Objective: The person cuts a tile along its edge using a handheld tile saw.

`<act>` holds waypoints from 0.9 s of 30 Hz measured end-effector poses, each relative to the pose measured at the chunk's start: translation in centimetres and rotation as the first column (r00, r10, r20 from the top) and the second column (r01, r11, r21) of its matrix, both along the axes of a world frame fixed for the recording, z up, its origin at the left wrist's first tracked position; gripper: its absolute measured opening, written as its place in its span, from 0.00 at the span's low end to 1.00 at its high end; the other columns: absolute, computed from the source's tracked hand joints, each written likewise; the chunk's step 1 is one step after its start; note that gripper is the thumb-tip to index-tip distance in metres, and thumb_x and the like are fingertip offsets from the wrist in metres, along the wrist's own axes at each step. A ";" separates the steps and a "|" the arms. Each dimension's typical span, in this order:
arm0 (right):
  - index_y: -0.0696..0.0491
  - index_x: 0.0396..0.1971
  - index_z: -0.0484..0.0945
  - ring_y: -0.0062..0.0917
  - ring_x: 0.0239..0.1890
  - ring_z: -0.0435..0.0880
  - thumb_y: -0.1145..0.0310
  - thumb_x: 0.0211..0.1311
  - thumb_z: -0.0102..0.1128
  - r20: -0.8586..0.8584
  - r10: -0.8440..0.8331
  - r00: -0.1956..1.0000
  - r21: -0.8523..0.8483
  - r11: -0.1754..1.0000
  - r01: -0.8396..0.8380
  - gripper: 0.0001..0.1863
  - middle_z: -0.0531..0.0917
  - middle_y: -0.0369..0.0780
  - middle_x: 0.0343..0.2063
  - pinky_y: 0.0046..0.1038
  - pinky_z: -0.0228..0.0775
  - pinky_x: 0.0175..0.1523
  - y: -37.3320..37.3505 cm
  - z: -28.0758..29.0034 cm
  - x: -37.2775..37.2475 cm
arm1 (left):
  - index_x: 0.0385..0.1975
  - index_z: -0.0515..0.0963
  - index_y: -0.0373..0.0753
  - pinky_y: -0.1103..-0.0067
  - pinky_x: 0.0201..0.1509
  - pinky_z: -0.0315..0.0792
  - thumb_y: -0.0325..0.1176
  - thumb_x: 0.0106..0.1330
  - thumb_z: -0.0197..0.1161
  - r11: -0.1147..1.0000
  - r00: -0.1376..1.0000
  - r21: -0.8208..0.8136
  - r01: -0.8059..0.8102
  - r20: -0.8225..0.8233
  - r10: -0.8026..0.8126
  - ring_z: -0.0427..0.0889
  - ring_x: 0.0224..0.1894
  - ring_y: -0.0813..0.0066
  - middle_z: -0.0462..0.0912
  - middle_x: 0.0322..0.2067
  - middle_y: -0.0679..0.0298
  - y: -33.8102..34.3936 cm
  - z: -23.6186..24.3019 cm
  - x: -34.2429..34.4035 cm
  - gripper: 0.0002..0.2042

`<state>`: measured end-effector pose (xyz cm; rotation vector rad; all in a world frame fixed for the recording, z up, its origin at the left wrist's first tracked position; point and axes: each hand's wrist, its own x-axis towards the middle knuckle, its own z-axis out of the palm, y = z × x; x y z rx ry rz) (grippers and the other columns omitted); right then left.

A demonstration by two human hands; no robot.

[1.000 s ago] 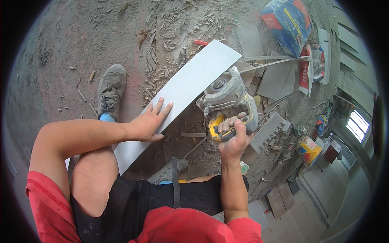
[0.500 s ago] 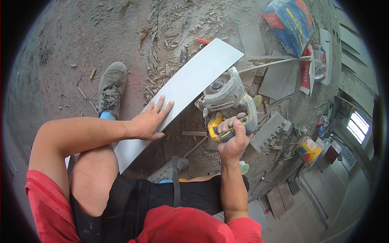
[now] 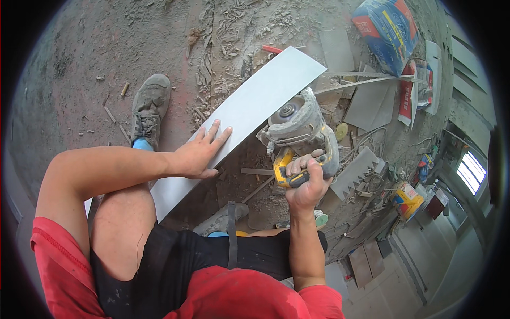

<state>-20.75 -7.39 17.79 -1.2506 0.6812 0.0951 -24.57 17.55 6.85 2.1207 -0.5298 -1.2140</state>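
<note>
A long white tile strip (image 3: pixel 260 101) slants from beside my left knee up toward the far side. My left hand (image 3: pixel 202 153) lies on it with fingers spread, pressing down near its middle. In my right hand (image 3: pixel 307 181) is a dusty yellow-and-grey circular saw (image 3: pixel 300 125), its handle wrapped by my fingers. The saw's round blade (image 3: pixel 287 110) sits along the right edge of the strip, near its far end. Whether the blade touches the strip I cannot tell.
My left shoe (image 3: pixel 151 109) stands left of the strip. Grey offcuts (image 3: pixel 369 106), rubble and a blue bag (image 3: pixel 387 36) lie at the far right. A notched trowel (image 3: pixel 355 173) is right of the saw, near a yellow-and-red bucket (image 3: pixel 408 200).
The whole view has shifted slightly. Both hands, the strip and the saw keep nearly the same places relative to each other.
</note>
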 end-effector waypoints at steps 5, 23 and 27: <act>0.57 0.48 0.69 0.25 0.22 0.73 0.76 0.60 0.50 -0.006 -0.006 1.000 0.008 1.000 0.006 0.15 0.74 0.39 0.25 0.34 0.72 0.29 0.2 0.1 -0.3 | 0.77 0.32 0.42 0.52 0.75 0.56 0.45 0.57 0.74 1.000 0.999 -0.013 -0.001 0.038 0.002 0.57 0.67 0.18 0.40 0.72 0.27 0.1 -0.3 -0.2 0.58; 0.59 0.49 0.68 0.25 0.22 0.72 0.75 0.60 0.50 -0.001 0.023 1.000 -0.042 0.999 -0.023 0.16 0.74 0.40 0.24 0.35 0.72 0.30 1.1 0.3 -1.6 | 0.77 0.32 0.44 0.51 0.75 0.57 0.45 0.57 0.74 1.000 0.999 -0.010 -0.012 0.038 0.012 0.56 0.68 0.18 0.39 0.73 0.29 0.0 -0.5 -0.5 0.58; 0.59 0.49 0.68 0.26 0.22 0.73 0.75 0.60 0.50 0.000 0.013 1.000 -0.024 1.000 -0.013 0.16 0.74 0.41 0.24 0.35 0.72 0.29 1.0 0.2 -1.9 | 0.77 0.33 0.44 0.52 0.74 0.58 0.45 0.57 0.74 1.000 0.999 -0.012 -0.014 0.035 0.014 0.56 0.68 0.18 0.39 0.73 0.29 0.0 -0.4 -0.4 0.58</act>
